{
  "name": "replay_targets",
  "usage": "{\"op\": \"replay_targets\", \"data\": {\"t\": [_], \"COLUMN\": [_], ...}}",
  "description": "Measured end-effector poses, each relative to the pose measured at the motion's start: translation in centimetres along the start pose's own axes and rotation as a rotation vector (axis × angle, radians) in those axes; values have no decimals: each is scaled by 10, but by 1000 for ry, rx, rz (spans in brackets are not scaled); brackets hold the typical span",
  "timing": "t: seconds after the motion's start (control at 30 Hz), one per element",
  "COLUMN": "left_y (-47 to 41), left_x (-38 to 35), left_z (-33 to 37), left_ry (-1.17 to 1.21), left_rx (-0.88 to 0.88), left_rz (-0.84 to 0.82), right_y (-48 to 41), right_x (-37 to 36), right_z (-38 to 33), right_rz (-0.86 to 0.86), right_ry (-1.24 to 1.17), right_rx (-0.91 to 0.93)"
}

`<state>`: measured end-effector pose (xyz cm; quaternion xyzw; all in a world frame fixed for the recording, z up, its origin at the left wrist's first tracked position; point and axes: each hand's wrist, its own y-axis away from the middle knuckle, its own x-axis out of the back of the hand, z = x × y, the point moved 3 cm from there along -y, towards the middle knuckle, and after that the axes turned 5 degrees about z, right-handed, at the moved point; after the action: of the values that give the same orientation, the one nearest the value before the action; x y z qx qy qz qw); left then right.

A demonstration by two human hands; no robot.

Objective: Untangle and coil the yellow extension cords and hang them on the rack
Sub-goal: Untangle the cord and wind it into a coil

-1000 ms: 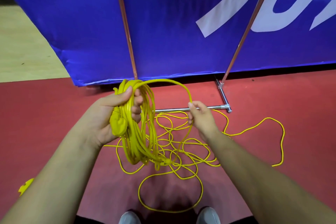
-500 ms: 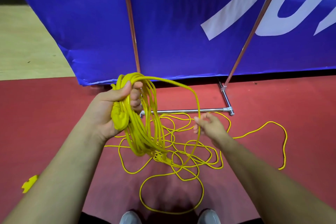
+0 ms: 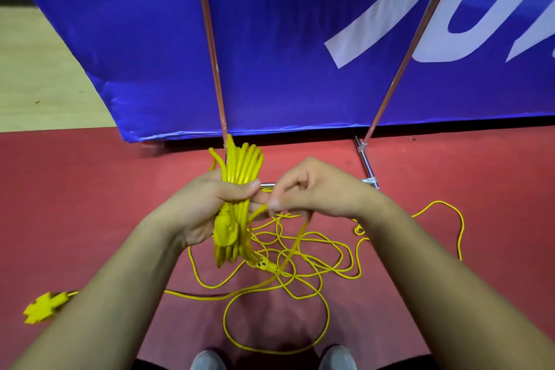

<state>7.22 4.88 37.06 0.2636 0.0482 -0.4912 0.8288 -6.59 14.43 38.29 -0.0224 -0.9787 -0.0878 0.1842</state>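
- Gripping coiled cord bundle (image 3: 240,168) upright in left hand (image 3: 207,207), fingers curled round it.
- Pinching one strand just beside the bundle with right hand (image 3: 318,189) (thumb and forefinger).
- Loose cord (image 3: 296,245) tangled on red floor (image 3: 90,204) below both hands.
- Behind: blue banner (image 3: 285,39), rack poles (image 3: 212,54).
- Far left on floor: yellow outlet block (image 3: 45,306).

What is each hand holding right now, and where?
Left hand grips the coil round its bundled loops, near the top. Right hand pinches the loose cord close beside the coil.
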Motion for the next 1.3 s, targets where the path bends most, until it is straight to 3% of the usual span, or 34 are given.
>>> {"op": "replay_targets", "data": {"t": [0.1,0.17,0.37,0.5,0.6,0.67,0.9,1.03,1.13,1.2,1.3], "left_y": [3,4,4,7,8,6,8,8,9,9,6], "left_x": [-2,-3,11,20,21,22,22,21,19,19,23], "left_z": [3,10,22,22,17,15,12,13,16,18,16], "left_ry": [-79,-59,294,201,115,80,19,173,475,504,257], "left_rx": [29,13,-62,-58,27,49,37,4,54,55,7], "left_rz": [-23,-52,-107,-56,-50,-35,-19,-240,-449,-431,-189], "right_y": [-4,-5,-2,3,-7,-10,-9,-7,-8,-6,1], "right_x": [11,17,19,18,27,28,13,13,9,6,8], "right_z": [1,16,108,129,107,83,5,-3,36,79,113], "right_rz": [163,174,45,291,495,533,401,339,133,33,117], "right_ry": [-230,-306,-17,-296,-414,-487,-252,-210,13,104,-107], "right_rx": [87,75,-162,-238,-99,-31,124,156,29,-109,-174]}}
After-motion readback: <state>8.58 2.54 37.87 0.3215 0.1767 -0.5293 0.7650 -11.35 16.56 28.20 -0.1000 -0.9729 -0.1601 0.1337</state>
